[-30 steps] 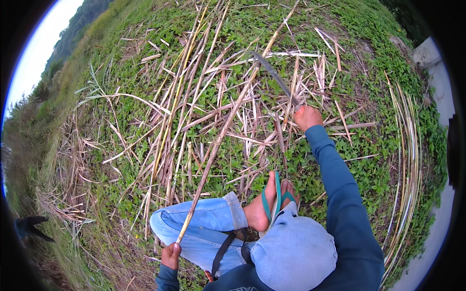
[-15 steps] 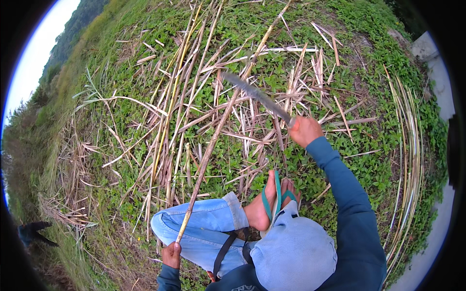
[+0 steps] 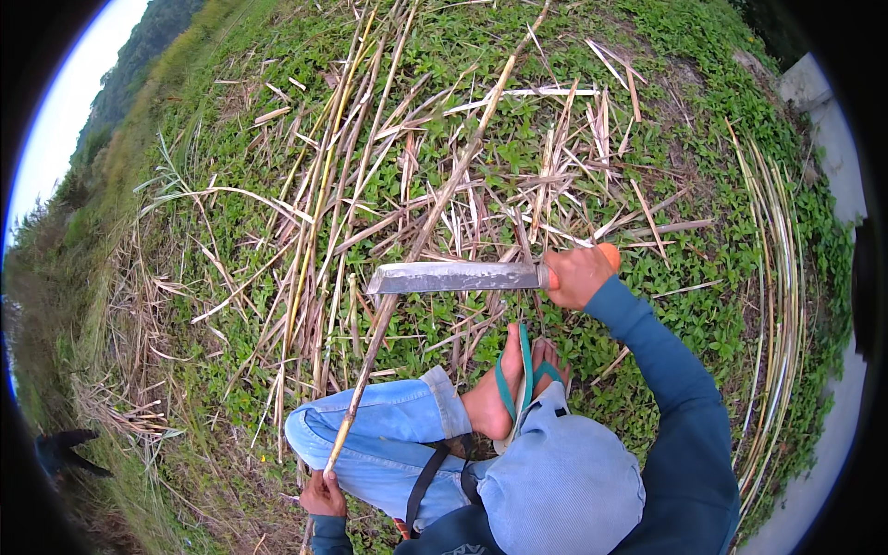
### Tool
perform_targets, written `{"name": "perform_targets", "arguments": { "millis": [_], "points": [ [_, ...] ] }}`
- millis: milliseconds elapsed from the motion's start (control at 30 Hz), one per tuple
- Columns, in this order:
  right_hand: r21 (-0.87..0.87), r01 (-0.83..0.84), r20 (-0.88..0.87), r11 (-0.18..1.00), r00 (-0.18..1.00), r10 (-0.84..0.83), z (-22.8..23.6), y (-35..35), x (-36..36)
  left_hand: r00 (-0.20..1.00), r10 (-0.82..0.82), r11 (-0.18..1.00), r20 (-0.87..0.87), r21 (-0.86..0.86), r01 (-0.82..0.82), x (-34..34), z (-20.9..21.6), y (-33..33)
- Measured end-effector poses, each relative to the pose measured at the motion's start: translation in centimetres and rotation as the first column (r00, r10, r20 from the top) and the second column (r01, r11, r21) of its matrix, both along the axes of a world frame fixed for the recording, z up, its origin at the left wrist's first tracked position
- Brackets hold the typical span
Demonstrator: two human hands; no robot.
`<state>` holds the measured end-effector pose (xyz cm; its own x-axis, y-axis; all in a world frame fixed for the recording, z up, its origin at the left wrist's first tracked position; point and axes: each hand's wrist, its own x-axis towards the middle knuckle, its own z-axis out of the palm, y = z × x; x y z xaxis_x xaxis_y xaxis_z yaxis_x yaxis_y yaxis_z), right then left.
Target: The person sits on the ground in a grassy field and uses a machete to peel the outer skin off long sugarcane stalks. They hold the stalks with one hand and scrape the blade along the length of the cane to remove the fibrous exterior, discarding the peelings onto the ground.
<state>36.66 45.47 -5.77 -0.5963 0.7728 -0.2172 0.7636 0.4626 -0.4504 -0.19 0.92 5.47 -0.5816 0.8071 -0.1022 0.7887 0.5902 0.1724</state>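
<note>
My right hand (image 3: 578, 277) is wrapped around the orange handle of a machete (image 3: 462, 277). Its worn grey blade points left and lies across a long tan cane stalk (image 3: 361, 381); whether blade and stalk touch I cannot tell. At the lower left, my left hand (image 3: 322, 496) grips the stalk's near end with the thumb against it. From there the stalk passes over my jeans-covered knee (image 3: 319, 427) and runs away to the far edge. Pale dry strips and husks (image 3: 462, 217) lie under and around the stalk.
More long stalks (image 3: 319, 208) lie on the green ground plants to the left. A bundle of thin canes (image 3: 782, 250) rests at the right, beside a pale concrete edge (image 3: 837, 176). My foot in a green-strapped flip-flop (image 3: 504, 384) is just below the blade. A dark-clothed figure (image 3: 65, 450) shows far left.
The machete has come down toward me, from slanting up and away to lying level across the stalk. My left hand and the stalk's near end have shifted slightly left and nearer.
</note>
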Motion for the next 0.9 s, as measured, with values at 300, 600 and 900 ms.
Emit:
{"name": "perform_targets", "arguments": {
  "millis": [300,600,900],
  "points": [
    [0.016,0.048,-0.076,0.999,0.996,-0.047,-0.2,-1.1,-0.5,0.997,0.068,0.997,-0.037,0.030,-0.067,1.0,1.1,0.2],
    [0.023,0.260,-0.147,0.965,0.956,-0.254,-1.2,-3.3,-0.6,0.993,0.091,0.988,-0.078,0.133,-0.080,1.7,0.7,0.6],
    [0.015,0.306,-0.057,0.952,0.951,-0.305,-0.1,-0.6,1.2,0.972,0.046,0.995,-0.230,0.096,-0.024,1.0,0.4,-0.5]
  ]
}}
